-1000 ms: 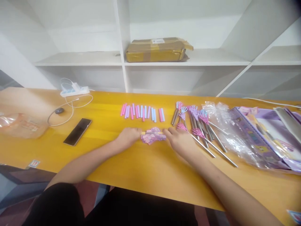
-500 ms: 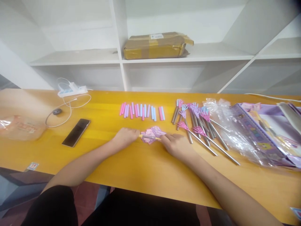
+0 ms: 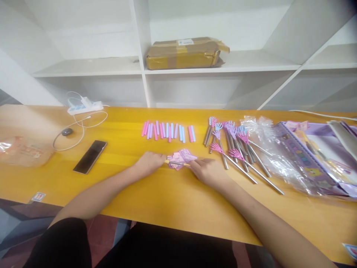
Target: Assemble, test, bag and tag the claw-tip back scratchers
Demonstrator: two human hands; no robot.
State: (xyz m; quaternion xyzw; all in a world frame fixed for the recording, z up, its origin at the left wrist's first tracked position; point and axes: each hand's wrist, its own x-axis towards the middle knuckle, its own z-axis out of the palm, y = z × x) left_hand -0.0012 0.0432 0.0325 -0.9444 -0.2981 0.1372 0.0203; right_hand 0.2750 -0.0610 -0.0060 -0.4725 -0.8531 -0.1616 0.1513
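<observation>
A thin rod (image 3: 176, 162), yellowish at its ends and silvery in the middle, spans the gap between my hands. My left hand (image 3: 152, 162) is closed around its left end. At the right end, the fingers of my right hand (image 3: 208, 170) pinch it. Under the rod lies a small fanned pile of pink and purple printed cards (image 3: 184, 154). Beyond my hands a row of pink, purple and blue sticks (image 3: 169, 131) lies on the table. Telescopic back scratchers (image 3: 237, 139) with pink, purple and blue hand-shaped heads are heaped right of my right hand.
A phone (image 3: 90, 157) lies to the left, near a white power strip (image 3: 85, 108) with cables. Crumpled clear plastic bags (image 3: 281, 169) lie against a purple open box (image 3: 302, 160) at right. Behind the table (image 3: 156, 208), a taped carton (image 3: 184, 54) rests on a white shelf.
The camera view has shifted very slightly. Both hands keep the same hold on the rod above the cards, and nothing else has visibly moved.
</observation>
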